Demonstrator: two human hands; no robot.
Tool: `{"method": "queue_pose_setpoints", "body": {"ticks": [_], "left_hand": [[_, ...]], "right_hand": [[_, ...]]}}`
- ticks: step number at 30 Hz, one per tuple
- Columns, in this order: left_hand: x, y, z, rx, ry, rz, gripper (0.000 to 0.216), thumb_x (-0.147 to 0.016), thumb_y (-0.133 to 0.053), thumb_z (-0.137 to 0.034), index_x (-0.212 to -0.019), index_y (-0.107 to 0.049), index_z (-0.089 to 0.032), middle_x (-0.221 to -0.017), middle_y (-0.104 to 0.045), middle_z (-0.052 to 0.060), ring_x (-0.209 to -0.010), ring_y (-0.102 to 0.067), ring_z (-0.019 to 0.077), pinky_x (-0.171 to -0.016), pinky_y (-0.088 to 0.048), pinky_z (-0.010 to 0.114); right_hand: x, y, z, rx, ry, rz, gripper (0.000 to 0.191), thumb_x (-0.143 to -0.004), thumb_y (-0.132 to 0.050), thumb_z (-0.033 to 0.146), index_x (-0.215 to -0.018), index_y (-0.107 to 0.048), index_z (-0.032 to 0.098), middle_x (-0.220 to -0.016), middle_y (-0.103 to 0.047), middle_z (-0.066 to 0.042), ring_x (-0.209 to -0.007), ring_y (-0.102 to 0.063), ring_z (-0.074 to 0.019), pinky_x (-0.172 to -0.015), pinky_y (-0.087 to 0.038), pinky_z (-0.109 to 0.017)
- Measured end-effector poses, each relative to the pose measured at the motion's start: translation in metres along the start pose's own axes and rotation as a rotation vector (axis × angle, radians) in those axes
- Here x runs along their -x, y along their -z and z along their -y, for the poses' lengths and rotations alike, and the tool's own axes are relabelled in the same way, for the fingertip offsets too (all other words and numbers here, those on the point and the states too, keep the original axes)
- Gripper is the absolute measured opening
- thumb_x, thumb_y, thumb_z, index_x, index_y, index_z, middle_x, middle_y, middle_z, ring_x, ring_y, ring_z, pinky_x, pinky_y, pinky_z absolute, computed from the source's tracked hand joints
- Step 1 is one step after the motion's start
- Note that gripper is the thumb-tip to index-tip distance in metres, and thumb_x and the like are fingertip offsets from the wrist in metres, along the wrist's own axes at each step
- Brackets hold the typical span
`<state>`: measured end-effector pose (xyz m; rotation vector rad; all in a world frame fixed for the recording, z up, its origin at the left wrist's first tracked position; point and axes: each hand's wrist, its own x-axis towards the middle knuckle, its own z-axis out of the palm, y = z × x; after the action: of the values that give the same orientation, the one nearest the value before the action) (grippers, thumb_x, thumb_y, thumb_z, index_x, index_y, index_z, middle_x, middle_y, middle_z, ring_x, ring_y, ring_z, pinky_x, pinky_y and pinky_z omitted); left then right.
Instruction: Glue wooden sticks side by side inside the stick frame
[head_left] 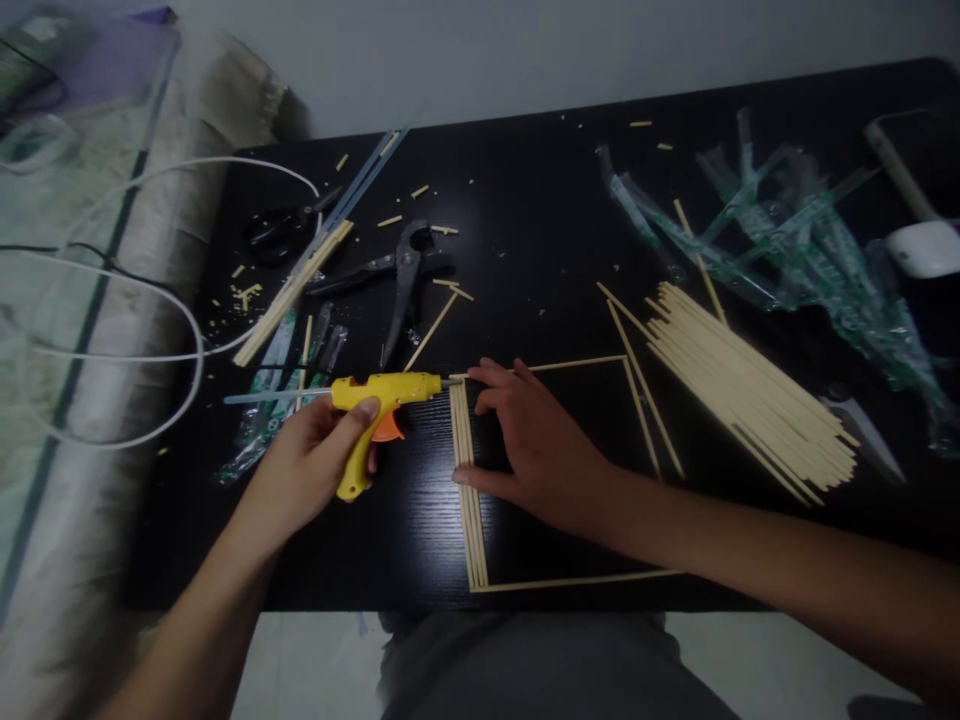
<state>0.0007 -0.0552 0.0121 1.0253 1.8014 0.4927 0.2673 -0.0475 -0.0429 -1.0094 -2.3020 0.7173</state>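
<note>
Showing nearest, below the edge of the black surface (360,575), are legs in dark clothing (540,665). Just inside that edge lies a four-sided frame (570,580) of thin pale sticks, partly hidden by the right forearm. Its near side is a single stick; its left side is a row of sticks (472,530) laid close together, running from near to far.

The right hand (547,445) spans this row from the right with its fingers (499,385) parted: the thumb lies across the sticks about halfway along, and the other fingertips are at the far end. The left hand (307,465) has its fingers wrapped around the handle of a yellow glue gun (386,388), thumb along the side. An orange trigger (388,428) sits under the body, a translucent glue stick (277,398) juts from the back, and the nozzle points right, at the frame's far left corner; whether it touches there I cannot tell.

On the right, a thick bundle of sticks (750,395) lies at a slant, a metal blade (870,435) beside its right end. Farther left are a smaller bundle (296,292), pliers (406,270) with handles spread, and black scissors (274,232). Clear and green wrappers (810,225) lie far right, near a white case (926,248). Beyond everything stands a plain wall (525,65).
</note>
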Motion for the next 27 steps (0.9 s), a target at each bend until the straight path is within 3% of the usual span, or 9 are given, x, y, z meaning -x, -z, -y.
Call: {"method": "queue_pose_setpoints", "body": {"ticks": [17, 27], "left_hand": [[-0.0025, -0.0034, -0.0063, 0.044, 0.008, -0.036, 0.043, -0.088, -0.066, -0.063, -0.074, -0.064, -0.022, -0.05, -0.062, 0.003, -0.036, -0.054, 0.0165, -0.036, -0.044, 0.025], [-0.0035, -0.002, -0.0016, 0.008, -0.04, -0.018, 0.053, -0.089, -0.067, -0.071, -0.069, -0.064, -0.022, -0.052, -0.064, 0.004, -0.04, -0.058, 0.0176, -0.039, -0.047, 0.026]], "right_hand": [[0.0, 0.0005, -0.0004, 0.001, 0.005, -0.017, 0.052, -0.096, -0.087, 0.046, -0.126, -0.052, 0.022, -0.153, -0.065, -0.024, -0.159, -0.053, -0.0408, -0.132, -0.04, -0.075], [0.0003, -0.0009, -0.0012, -0.001, -0.005, 0.005, 0.053, -0.096, -0.086, 0.049, -0.127, -0.052, 0.023, -0.156, -0.063, -0.024, -0.161, -0.051, -0.0406, -0.132, -0.039, -0.076]]}}
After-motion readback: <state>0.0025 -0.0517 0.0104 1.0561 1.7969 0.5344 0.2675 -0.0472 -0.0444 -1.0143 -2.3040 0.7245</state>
